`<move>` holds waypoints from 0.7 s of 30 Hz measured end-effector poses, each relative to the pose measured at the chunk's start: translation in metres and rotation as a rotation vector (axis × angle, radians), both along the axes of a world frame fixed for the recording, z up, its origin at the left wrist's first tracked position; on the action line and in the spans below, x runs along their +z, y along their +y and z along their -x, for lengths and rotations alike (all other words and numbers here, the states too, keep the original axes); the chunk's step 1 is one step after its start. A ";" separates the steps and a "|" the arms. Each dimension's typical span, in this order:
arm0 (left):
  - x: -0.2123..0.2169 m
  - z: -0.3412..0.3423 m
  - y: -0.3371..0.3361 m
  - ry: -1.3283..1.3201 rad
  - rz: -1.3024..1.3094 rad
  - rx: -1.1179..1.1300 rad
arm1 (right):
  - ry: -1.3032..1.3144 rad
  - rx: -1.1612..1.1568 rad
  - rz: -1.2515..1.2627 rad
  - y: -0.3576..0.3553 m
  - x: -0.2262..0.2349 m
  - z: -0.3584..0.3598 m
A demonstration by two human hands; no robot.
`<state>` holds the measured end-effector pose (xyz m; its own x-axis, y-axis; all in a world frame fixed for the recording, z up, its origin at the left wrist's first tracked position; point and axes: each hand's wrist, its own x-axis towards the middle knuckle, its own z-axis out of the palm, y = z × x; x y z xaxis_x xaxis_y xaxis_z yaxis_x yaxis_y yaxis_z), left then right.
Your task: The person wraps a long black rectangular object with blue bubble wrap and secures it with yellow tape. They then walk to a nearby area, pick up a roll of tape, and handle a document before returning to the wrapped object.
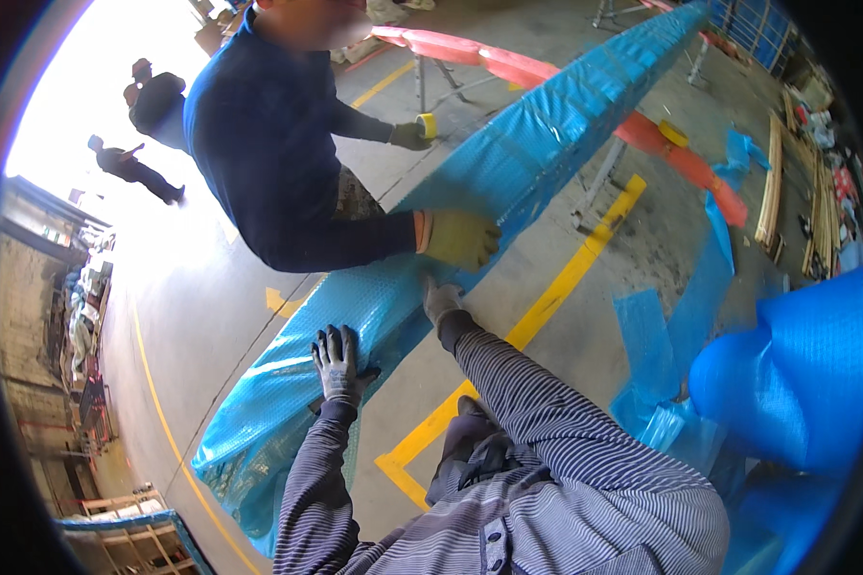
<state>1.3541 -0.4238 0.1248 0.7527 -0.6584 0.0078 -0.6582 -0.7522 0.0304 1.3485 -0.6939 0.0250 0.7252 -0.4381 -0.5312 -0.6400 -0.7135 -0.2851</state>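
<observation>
A long, tapering bundle in blue bubble wrap (355,299) runs diagonally from the lower left to the far right. My left hand (337,368), in a grey glove with dark fingertips, lies on its near side with fingers spread. Farther along, my gloved right hand (442,300) is closed at the wrap's near edge, its fingers partly hidden. Just beyond it, a co-worker's yellow-gloved hand (462,240) presses on the bundle. That person's other gloved hand (410,135) holds a roll of yellow tape (429,125).
Trestle legs (599,182) and red-wrapped bars (681,163) stand under and behind the bundle. Another tape roll (673,133) rests on a red bar. At right are a large blue wrap roll (796,374), loose blue strips (705,278) and wooden strips (770,182). More people stand far left.
</observation>
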 end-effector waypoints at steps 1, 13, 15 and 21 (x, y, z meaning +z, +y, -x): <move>0.000 0.000 0.001 -0.013 -0.012 -0.010 | 0.036 0.090 0.069 0.000 0.001 0.000; -0.003 0.001 0.002 -0.017 -0.022 -0.012 | -0.660 -0.439 -0.743 -0.003 0.025 0.049; -0.004 0.000 0.003 -0.029 -0.013 -0.013 | -0.866 -0.648 -1.305 0.001 0.018 0.069; -0.004 -0.002 0.005 -0.061 0.008 -0.035 | -0.703 -0.616 -0.764 0.011 -0.049 0.136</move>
